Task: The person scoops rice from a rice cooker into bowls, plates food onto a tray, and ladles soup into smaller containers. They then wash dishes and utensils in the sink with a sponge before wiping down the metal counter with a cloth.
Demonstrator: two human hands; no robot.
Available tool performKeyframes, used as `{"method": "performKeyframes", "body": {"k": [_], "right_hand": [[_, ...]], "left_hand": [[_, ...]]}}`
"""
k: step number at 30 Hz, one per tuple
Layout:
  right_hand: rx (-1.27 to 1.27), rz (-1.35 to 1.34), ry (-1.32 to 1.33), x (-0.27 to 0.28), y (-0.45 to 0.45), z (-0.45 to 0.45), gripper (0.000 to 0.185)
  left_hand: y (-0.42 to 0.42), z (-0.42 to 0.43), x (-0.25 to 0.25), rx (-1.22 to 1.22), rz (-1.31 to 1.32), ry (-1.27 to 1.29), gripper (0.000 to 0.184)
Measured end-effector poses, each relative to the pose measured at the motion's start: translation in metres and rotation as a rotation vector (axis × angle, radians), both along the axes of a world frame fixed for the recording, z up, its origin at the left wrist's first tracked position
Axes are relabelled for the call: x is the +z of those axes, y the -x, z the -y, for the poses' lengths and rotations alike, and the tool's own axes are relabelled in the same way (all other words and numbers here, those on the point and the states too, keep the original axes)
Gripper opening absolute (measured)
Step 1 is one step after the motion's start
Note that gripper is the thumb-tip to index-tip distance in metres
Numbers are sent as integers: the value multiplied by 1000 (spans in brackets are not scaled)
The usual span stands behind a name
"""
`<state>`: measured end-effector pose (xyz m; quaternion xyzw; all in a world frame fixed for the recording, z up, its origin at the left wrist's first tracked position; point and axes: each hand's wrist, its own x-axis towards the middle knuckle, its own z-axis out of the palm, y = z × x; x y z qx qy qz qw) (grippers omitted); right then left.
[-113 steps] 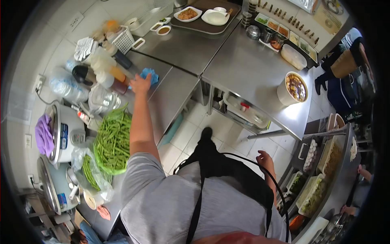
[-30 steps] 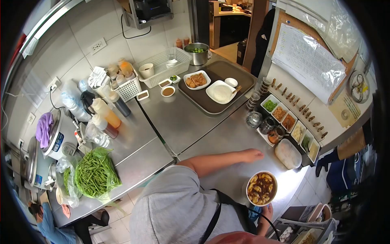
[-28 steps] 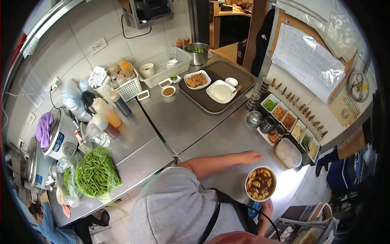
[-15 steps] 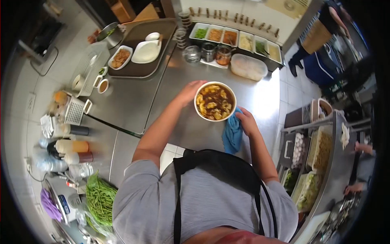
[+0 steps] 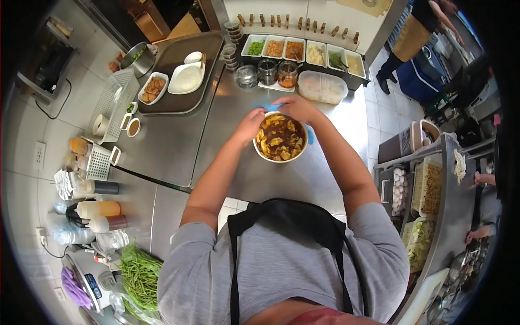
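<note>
A round white bowl (image 5: pixel 261 154) filled with chunks in dark brown sauce (image 5: pixel 280 135) is in front of me over the steel counter. My left hand (image 5: pixel 251 125) grips the bowl at its upper left rim. At the far rim, my right hand (image 5: pixel 297 108) is closed on a blue cloth (image 5: pixel 276 107), pressing it against the outside of the bowl. More of the cloth shows at the bowl's right side. The fingertips of both hands are partly hidden behind the rim and cloth.
Beyond the bowl stand glass jars (image 5: pixel 267 72), a lidded plastic container (image 5: pixel 323 87) and a row of topping trays (image 5: pixel 295 50). A brown tray (image 5: pixel 179 103) with dishes lies to the left. Bottles (image 5: pixel 98 209) and green vegetables (image 5: pixel 140 276) are at lower left. Another person (image 5: pixel 414 32) stands at upper right.
My right hand has moved from the bowl's right side to its far rim, carrying the blue cloth, which hung down before and now goes round the bowl. My left hand still holds the bowl.
</note>
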<state>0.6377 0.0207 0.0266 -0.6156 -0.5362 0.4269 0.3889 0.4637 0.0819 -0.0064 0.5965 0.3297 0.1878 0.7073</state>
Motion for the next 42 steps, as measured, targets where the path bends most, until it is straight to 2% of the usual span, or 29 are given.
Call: {"method": "performKeyframes", "body": {"k": [2,5,11,13,15,19,23,27,30,33,36,42], "right_hand": [[103,277,50,16,12,-9,23],[144,235,36,4,-2,-12,24],[-325,-353,63,-11,-7,70,25],[-521,-443,76,-26,4,98,26],[-619,-753,-43,-35,29,122,27],[-750,-903,-134,-43,80,149,24],[-715,-862,-206,-40,103,154,22],[-786,-852,-218,-49,79,146,21],[-854,-852,-213,-37,51,138,22],[-830,-720,-148,-44,16,123,24],[-803,-666,-162,-42,-3,107,26],[-763,-794,-57,-41,0,113,26]], "left_hand": [[1,-1,-2,16,-30,-46,25],[1,1,4,10,-94,-143,24],[-5,5,-5,107,15,-94,22],[-5,7,-5,145,19,-66,22],[-6,9,-9,172,29,-69,22],[-4,22,-12,298,64,-119,22],[-3,53,-6,474,61,-160,26],[2,75,-14,480,152,52,27],[15,86,-6,349,-61,193,21],[25,84,1,103,-72,342,20],[23,60,5,-49,-226,300,28],[-8,26,15,-15,-261,14,28]]}}
